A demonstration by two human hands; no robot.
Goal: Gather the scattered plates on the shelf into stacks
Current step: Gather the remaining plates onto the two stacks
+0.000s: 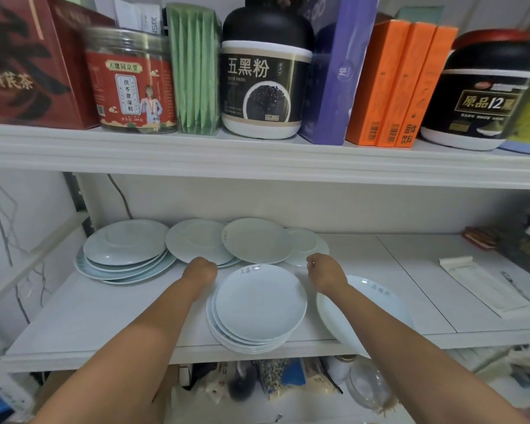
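Your left hand (200, 269) is at the near edge of the middle plate (196, 240), at the back of the shelf (104, 301). Its fingers are tucked out of sight, so I cannot tell if it holds the plate or only touches it. Your right hand (323, 272) is just beside the small plate (303, 241), with its fingers bent down. I cannot tell if it grips anything.

Between your arms sits the front stack (259, 307), pale plates piled near the shelf's front edge. The left stack (126, 249) is at the back left. A grey-green plate (256, 240) lies over the edges of the middle plate and the small plate. Under your right arm, a side plate (372, 287) sticks out past the front edge.

On the shelf above stand a black jar (265, 75) and orange boxes (401, 84).
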